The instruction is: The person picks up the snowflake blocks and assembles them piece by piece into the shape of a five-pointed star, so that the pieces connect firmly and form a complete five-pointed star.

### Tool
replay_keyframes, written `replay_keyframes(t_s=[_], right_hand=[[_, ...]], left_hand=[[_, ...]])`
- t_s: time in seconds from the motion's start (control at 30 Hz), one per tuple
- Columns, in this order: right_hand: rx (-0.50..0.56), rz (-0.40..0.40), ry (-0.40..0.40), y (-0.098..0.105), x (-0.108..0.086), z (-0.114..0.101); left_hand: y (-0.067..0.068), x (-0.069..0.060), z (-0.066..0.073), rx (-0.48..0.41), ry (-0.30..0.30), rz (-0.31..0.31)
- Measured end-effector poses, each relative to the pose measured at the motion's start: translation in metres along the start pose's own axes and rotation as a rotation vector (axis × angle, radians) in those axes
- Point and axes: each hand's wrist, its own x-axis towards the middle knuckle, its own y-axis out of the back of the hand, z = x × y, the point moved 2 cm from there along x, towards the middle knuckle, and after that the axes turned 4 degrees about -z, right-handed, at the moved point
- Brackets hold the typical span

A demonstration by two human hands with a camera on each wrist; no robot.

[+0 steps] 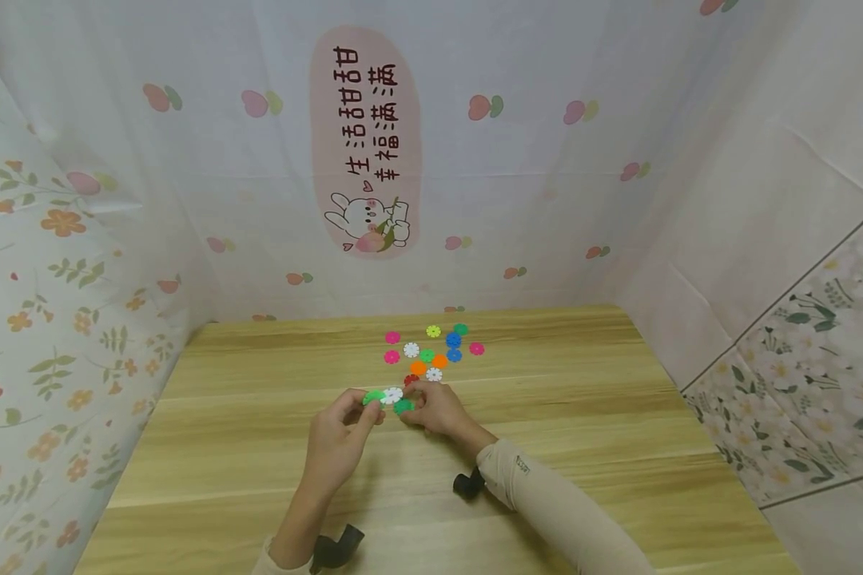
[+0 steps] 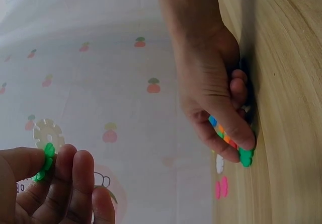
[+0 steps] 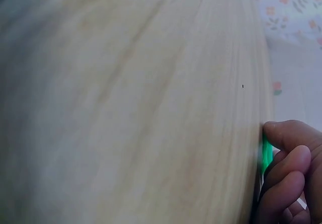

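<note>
My left hand (image 1: 336, 439) pinches a light green notched plastic disc (image 1: 372, 397) between thumb and fingers. A white notched disc (image 1: 391, 395) is joined to it; in the left wrist view the white disc (image 2: 49, 133) stands at an angle to the green one (image 2: 49, 158). My right hand (image 1: 439, 409) holds a darker green disc (image 1: 403, 406) between thumb and forefinger, close to the wooden tabletop. The right wrist view shows only a sliver of this green disc (image 3: 267, 156) beside the thumb.
Beyond my hands lie several loose discs, among them a dark red one (image 1: 411, 380), a white one (image 1: 434, 374), an orange one (image 1: 440, 361) and a blue one (image 1: 454, 340). The wooden table (image 1: 244, 431) ends at a patterned cloth wall (image 1: 546, 200).
</note>
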Motion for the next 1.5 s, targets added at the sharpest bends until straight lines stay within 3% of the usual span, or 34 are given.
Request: replay_keyframes(t_s=[0.17,0.47,0.6,0.7,0.87,1.17,1.5], right_hand=[[-0.034,0.003,0.025,0.0,-0.001,0.0],[-0.272,0.047,0.104,-0.001,-0.005,-0.004],[-0.198,0.041,0.073,0.009,-0.015,-0.011],[-0.068,0.045,0.043,0.023,-0.024,-0.016],[0.041,0.085,0.098,0.051,-0.04,-0.027],[0.029,0.189,0.32,0.086,-0.069,-0.068],[-0.026,0.167,0.441,0.086,-0.083,-0.089]], left_hand=[[-0.002,-0.001,0.001,0.003,-0.029,0.002],[-0.004,0.0,0.001,0.048,-0.027,0.008],[-0.005,0.001,0.0,0.077,-0.05,0.003],[-0.005,0.002,0.0,0.083,-0.056,-0.004],[-0.006,0.003,0.0,0.08,-0.023,-0.015],[-0.007,0.004,0.003,0.106,-0.01,-0.034],[-0.012,0.006,0.014,0.146,-0.073,-0.079]])
